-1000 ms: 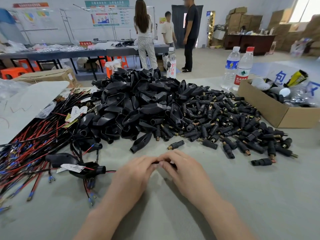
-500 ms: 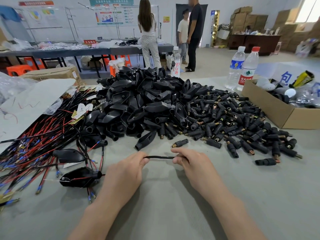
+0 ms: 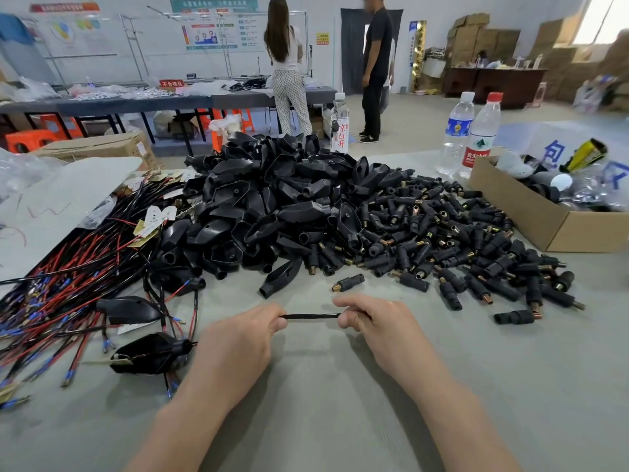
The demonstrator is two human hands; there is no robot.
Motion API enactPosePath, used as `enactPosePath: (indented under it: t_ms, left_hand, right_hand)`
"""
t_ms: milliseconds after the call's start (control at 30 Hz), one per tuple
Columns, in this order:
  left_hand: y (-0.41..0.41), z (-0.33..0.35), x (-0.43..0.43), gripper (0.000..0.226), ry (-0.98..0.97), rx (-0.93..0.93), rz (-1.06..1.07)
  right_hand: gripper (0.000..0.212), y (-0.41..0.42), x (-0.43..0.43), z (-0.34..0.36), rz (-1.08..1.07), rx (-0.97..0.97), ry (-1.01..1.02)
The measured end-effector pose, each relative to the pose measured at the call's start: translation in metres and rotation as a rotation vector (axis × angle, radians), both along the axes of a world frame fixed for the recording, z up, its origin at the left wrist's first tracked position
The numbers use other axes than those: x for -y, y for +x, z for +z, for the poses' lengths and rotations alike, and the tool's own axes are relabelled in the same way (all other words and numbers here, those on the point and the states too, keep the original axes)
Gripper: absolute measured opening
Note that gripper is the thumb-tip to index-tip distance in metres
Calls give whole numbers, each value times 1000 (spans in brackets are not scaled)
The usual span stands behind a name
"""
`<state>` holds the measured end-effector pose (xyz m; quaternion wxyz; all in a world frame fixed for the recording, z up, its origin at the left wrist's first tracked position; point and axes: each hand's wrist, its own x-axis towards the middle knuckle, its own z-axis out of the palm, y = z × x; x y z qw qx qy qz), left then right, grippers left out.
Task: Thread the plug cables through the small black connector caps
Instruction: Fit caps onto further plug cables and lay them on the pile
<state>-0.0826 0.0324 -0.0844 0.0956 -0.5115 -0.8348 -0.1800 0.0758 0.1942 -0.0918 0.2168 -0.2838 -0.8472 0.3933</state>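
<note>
The plug cable [image 3: 311,316], thin and black, is held taut over the middle of the bench [image 3: 323,420]. It is pinched at each end by the left hand [image 3: 235,345] and the right hand [image 3: 377,321]. A second ago the hands were touching; now they are drawn apart. Bare bench is left toward the near edge, and black caps [image 3: 272,212] are heaped behind.

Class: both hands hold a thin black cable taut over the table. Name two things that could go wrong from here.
The left hand and right hand pinch the black cable taut between them; pulled harder, it may slip free. The lone connector cap lies just beyond the hands, so a careless reach could knock it into the pile.
</note>
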Motion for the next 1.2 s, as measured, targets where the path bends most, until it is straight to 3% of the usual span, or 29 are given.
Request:
enactPosePath:
  t_ms: [267, 500, 633, 800, 933, 1033, 1200]
  left_hand:
    - [-22, 4, 24, 21, 8, -61, 172]
    - [-17, -1, 14, 26, 64, -58, 68]
    - [-2, 0, 4, 48, 102, -29, -70]
    - [6, -6, -8, 28, 198, -12, -227]
    - [5, -12, -8, 9, 230, 116, -155]
    - [1, -19, -9, 10, 216, 239, -82]
    - [-1, -20, -10, 12, 203, 316, -72]
  right_hand:
    - [25, 15, -16, 3, -106, -26, 106]
    - [22, 11, -12, 1, -103, -31, 109]
    - [21, 1, 1, -1, -24, -102, 38]
    - [16, -6, 9, -5, 56, -80, 35]
    - [17, -9, 7, -5, 13, -153, 9]
    - [27, -14, -4, -9, -112, -150, 160]
    - [45, -26, -15, -15, -145, 83, 432]
